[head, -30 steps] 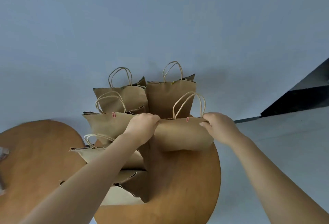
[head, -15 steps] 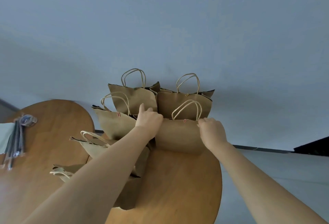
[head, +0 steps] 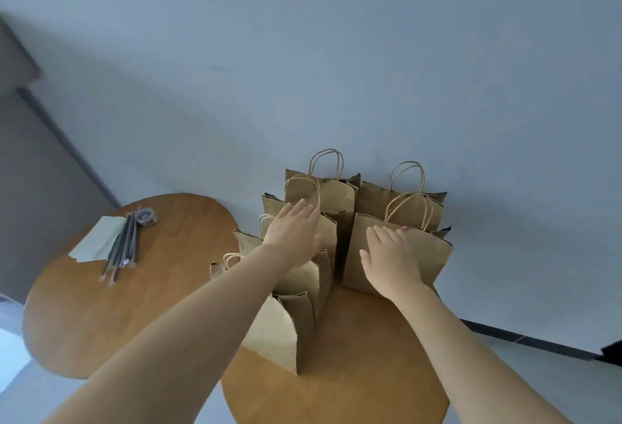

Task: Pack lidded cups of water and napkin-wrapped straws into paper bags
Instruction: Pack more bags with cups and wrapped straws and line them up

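Left hand, right hand now flat

Insides of the paper bags out of sight; left row partly behind the left forearm; table cropped below.

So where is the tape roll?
In the head view, the tape roll lies far back on the left table, beside the dark straws and napkin.

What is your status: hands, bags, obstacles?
Left hand open above left brown paper bags. Right hand open at front-right brown paper bag. No obstacle seen; dark straws lie on the left round wooden table.
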### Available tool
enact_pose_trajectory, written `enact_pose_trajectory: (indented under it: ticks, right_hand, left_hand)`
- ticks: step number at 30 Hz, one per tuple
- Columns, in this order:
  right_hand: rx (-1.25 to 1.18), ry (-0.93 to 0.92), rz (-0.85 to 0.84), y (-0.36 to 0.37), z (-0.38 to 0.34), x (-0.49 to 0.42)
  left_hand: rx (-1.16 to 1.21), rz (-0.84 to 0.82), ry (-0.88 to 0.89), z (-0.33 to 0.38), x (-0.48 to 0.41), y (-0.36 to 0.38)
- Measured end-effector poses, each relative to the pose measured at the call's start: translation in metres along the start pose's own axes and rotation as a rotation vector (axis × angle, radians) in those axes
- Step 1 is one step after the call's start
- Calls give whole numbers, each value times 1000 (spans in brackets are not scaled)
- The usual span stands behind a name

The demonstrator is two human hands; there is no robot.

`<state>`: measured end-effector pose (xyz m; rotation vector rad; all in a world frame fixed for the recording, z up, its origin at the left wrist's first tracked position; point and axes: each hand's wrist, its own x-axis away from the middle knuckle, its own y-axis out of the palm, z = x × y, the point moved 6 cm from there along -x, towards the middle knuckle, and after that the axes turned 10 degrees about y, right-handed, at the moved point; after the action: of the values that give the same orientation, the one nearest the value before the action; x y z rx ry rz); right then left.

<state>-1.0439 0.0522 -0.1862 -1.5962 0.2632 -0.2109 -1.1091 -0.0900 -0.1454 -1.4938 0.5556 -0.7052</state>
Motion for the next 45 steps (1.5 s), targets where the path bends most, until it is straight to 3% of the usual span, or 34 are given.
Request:
enact_pose_trajectory:
  ticks: [5,14,18,28,39,45]
  right_hand:
    - [-20,-139,-20,-33,-108,55]
    - [-84,-471,-114,-66,-324,128]
    - [-86,-618,-131,-77,-406,148]
    - [-86,-793,-138,-74,-584,100]
    - [-196,-996,-25,-107,-796,12]
    - [-277,-1130,36,-122,-906,2]
  left_hand:
    - [79,83,-65,-36,121,-23]
    - [106,23,-434,-156,344,-32]
    - [149,78,-592,-218,407,-35]
    - [83,65,-760,-381,457,-29]
    - [131,270,-905,-587,480,-73]
    - [184,263,-999,-677,517,-67]
